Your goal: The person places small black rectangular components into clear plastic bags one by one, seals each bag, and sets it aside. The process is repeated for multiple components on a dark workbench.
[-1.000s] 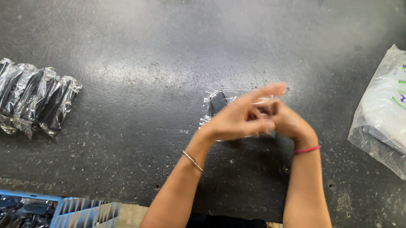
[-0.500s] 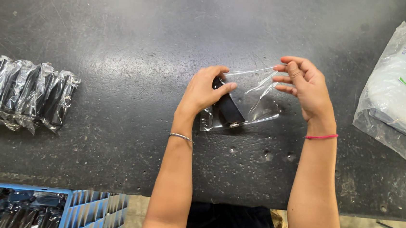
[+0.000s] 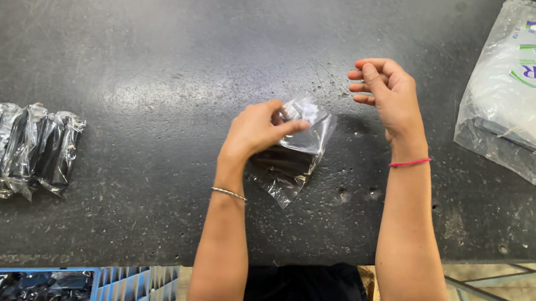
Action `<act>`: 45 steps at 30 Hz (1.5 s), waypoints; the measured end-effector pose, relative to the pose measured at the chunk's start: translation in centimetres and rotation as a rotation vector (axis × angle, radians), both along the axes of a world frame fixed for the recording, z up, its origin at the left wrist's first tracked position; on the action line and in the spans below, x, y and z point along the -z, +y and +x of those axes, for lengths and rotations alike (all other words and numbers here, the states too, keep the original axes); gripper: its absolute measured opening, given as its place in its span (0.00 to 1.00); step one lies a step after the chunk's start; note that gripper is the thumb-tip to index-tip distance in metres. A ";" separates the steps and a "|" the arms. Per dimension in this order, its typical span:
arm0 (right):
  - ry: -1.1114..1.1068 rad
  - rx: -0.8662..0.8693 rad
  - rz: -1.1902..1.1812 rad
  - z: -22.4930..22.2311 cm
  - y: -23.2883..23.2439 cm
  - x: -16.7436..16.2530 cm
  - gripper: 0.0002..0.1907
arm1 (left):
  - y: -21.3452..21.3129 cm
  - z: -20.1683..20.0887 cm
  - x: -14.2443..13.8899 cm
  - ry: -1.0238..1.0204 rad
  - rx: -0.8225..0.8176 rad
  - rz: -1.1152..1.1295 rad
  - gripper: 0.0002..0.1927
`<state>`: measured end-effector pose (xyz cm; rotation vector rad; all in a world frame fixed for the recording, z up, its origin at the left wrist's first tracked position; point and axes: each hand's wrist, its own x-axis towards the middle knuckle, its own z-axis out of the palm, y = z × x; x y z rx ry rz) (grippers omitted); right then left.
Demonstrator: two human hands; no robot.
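My left hand (image 3: 258, 129) grips the top of a small clear plastic bag (image 3: 294, 151) with a black oblong part inside, held just above the dark table (image 3: 161, 46). A thin bracelet circles that wrist. My right hand (image 3: 387, 93) hovers up and to the right of the bag, fingers loosely curled, holding nothing that I can see. A red thread is tied on its wrist.
A row of several bagged black parts (image 3: 19, 147) lies at the table's left edge. A large printed clear plastic sack (image 3: 527, 94) sits at the right. A blue crate (image 3: 60, 284) with more black parts stands below the table's front edge.
Both hands were together on the bag a second ago. The right hand has let go and lifted away to the right; the left hand keeps the bag, now turned and pinched at its top.
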<state>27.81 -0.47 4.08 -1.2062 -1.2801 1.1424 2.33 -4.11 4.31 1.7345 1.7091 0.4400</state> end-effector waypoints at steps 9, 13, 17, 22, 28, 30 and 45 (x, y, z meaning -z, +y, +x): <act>-0.025 -0.018 0.002 -0.1 0.2 0.2 0.14 | -0.6 0.8 0.2 -0.043 0.040 -0.026 0.40; -0.015 -0.022 -0.008 -0.3 0.2 0.1 0.14 | -0.7 0.0 -0.4 -0.171 0.086 0.064 0.42; -0.039 -0.019 -0.029 -0.6 0.0 0.0 0.13 | -1.0 1.3 -0.8 0.094 0.106 -0.036 0.41; -0.049 -0.040 -0.024 -0.9 0.1 0.3 0.12 | -0.8 2.1 -0.3 0.145 0.066 -0.181 0.31; -0.062 -0.060 -0.044 -1.2 0.6 1.4 0.11 | -0.2 0.8 1.6 0.000 0.141 -0.081 0.24; -0.064 -0.075 -0.049 -1.3 0.7 1.8 0.12 | -0.2 0.4 2.1 -0.129 0.073 0.000 0.19; 0.113 -0.383 -0.163 -8.1 -0.7 2.8 0.17 | 1.5 -0.5 1.0 -0.927 -0.412 0.348 0.12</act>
